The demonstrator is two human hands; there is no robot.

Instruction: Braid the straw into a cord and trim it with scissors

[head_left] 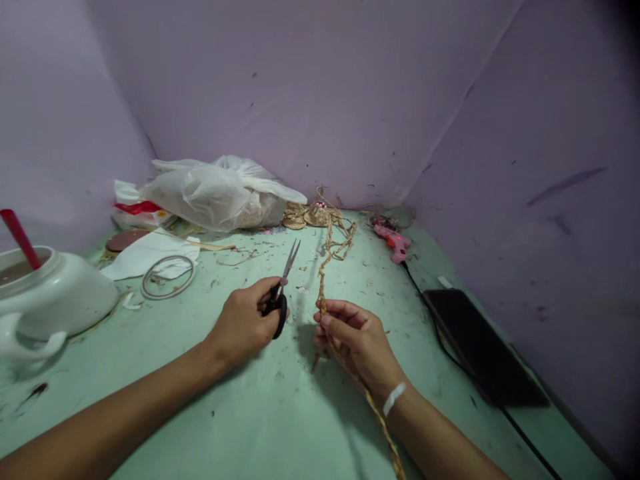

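The scissors (281, 308) are gripped in the left hand (245, 321), which is closed around the black handles; the blades are pointed away from the body, with only a narrow gap seen between their tips. Whether a finger is passed through each loop cannot be told. The braided cord (322, 287) is pinched between the thumb and fingertips of the right hand (363, 341), the other fingers being loosely curled beneath. From this pinch the cord is stretched forward to a loose tangle near the back wall (320, 100), and toward the body it is trailed past the wrist, where a white strip (395, 399) is worn, down to the bottom edge of the view. The two hands are held apart above the green table (240, 413), and the cord is not touched by the blades. Beyond, woven coils (295, 215) are laid beside a plastic bag (205, 193). To the right, a pink glue gun (395, 243) and a flat black device (485, 347) are set down; to the left, a ring (165, 297) is rested partly on white paper (133, 259), near a white pot (90, 293).
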